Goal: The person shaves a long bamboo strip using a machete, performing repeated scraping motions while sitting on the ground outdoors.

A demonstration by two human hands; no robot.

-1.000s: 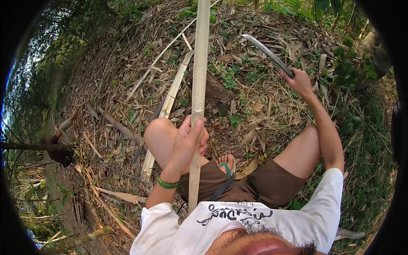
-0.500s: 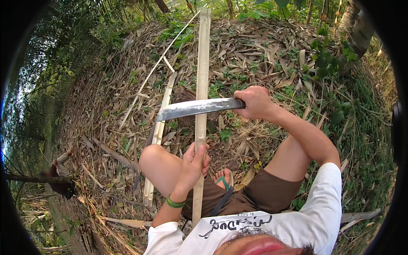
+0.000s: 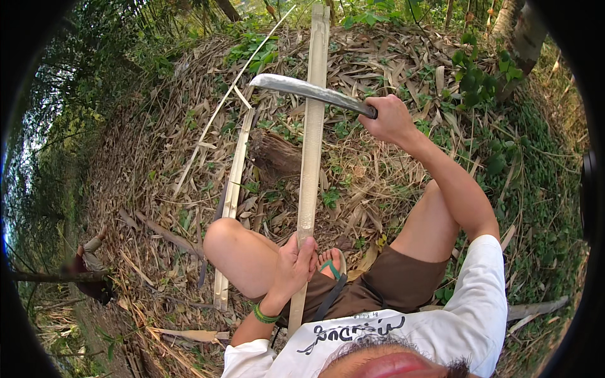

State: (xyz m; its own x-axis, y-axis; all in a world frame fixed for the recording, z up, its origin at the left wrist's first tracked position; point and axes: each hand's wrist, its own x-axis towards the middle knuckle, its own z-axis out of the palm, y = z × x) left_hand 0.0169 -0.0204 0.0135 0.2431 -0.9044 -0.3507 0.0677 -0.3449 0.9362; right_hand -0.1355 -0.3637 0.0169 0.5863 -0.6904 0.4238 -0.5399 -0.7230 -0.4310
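Note:
A long pale split bamboo strip (image 3: 312, 145) runs from beside my lap up to the far edge of the view. My left hand (image 3: 295, 269), with a green band on its wrist, is closed around the strip's near part. In my right hand (image 3: 391, 121) is the dark handle of a machete (image 3: 309, 90). Its long, slightly curved blade points left and crosses over the strip's far half. Whether the edge touches the strip, I cannot tell. A short brown log stump (image 3: 275, 155) lies on the ground just left of the strip.
More split bamboo pieces (image 3: 232, 195) lie left of the strip, with a thin sliver (image 3: 233, 88) beyond them. Dry leaves and small green plants cover the ground. A tree trunk (image 3: 526, 50) stands at the far right. Another person (image 3: 94, 268) is at the far left.
The machete has moved away from me along the strip, its blade tip swinging farther out. The strip has tilted to the right, and my left hand has shifted lower and slightly right.

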